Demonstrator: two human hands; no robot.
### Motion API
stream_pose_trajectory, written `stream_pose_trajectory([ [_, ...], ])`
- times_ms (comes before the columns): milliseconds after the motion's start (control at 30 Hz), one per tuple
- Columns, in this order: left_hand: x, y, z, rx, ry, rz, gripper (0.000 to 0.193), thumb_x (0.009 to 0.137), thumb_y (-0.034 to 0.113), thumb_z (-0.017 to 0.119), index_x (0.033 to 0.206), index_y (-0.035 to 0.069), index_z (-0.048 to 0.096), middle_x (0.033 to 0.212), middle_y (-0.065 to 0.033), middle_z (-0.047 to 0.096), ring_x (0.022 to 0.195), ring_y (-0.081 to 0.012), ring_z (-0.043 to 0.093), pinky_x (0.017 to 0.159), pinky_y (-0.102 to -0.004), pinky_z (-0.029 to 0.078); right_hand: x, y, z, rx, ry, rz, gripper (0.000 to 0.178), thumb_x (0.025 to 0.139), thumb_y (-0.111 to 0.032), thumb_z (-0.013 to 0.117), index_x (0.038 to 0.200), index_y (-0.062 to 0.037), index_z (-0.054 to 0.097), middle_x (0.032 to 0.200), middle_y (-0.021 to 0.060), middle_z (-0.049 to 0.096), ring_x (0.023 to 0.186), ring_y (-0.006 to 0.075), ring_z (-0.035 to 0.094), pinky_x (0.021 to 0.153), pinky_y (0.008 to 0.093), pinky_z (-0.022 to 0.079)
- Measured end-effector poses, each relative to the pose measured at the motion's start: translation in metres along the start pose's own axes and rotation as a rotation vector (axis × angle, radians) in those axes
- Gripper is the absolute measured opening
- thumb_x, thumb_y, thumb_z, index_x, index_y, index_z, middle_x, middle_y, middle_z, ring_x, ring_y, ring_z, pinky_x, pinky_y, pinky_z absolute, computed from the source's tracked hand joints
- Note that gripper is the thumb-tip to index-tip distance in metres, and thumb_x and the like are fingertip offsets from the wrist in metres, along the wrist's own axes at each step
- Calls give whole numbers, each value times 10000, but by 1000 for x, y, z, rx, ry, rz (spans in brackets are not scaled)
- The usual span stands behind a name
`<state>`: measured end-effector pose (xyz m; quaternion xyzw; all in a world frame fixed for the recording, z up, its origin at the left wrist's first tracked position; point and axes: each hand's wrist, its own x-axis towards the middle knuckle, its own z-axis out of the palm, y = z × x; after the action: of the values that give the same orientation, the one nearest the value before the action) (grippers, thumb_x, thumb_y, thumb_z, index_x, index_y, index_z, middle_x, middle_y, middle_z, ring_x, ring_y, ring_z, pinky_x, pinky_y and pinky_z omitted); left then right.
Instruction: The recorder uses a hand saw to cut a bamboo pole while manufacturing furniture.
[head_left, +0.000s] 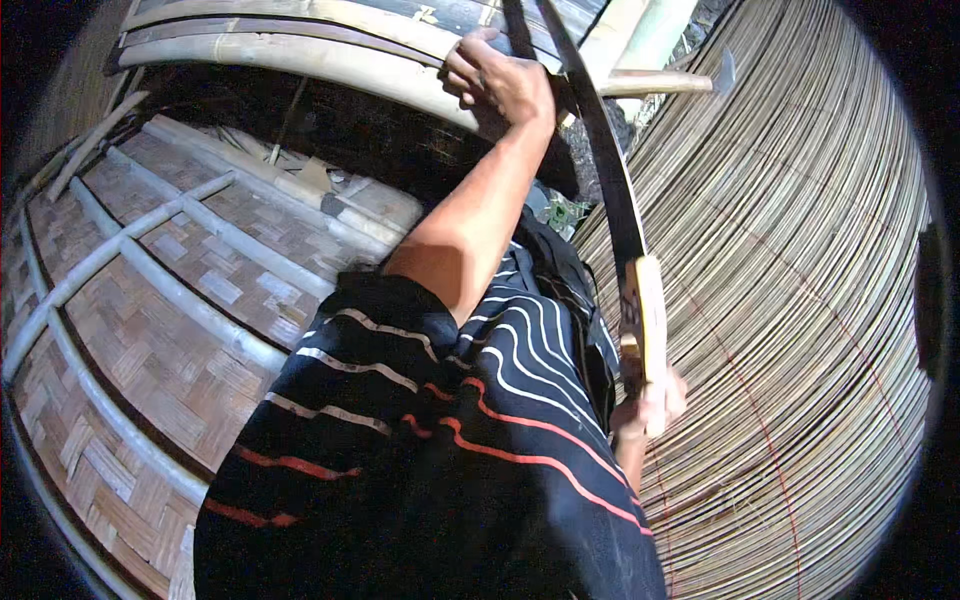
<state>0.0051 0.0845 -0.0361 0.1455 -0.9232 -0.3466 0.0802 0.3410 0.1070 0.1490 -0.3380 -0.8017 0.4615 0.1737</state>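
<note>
The long dark curved blade with a pale wooden handle is seen running from the top centre of the frame down to the lower right, where the handle is gripped by the right hand. That hand's fingers are wrapped tight around the bottom of the handle, though only a bit of them is shown past the dark shirt with white and orange wavy stripes. The blade's upper part is laid across the thick pale bamboo pole at the top of the frame, just beside the left hand. The left hand is curled over the pole's edge, fingers pressed down on it, arm stretched up from the middle of the frame. A mat of thin bamboo slats, tied with reddish string, is spread over the whole right side. A woven bamboo panel with round cross poles is seen filling the left side. A short wooden-handled tool is poking out at the upper right, near the blade.
</note>
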Motion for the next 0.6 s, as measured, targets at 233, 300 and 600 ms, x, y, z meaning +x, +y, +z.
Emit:
stream_pose_trajectory([
  [233,8,-8,5,86,-23,-43,403,821,36,614,1203,157,576,1207,-131,515,1140,-383,481,871,-518,450,68,-1,54,-133,-61,-272,303,952,-241,565,802,14,629,606,88,545,485,221,529,487,350,410],
  [300,-2,5,-8,54,-53,-31,400,820,40,616,1200,156,575,1195,-130,514,1142,-379,474,882,-515,438,12,1,17,-134,91,-53,463,950,-384,556,851,50,681,653,124,625,544,216,614,522,342,462],
  [600,4,-9,9,-56,15,37,357,859,35,550,1187,173,581,1166,-138,517,1146,-364,466,877,-511,416,35,41,40,-144,-44,256,357,945,-260,555,840,52,695,672,111,627,538,217,593,509,334,452],
])
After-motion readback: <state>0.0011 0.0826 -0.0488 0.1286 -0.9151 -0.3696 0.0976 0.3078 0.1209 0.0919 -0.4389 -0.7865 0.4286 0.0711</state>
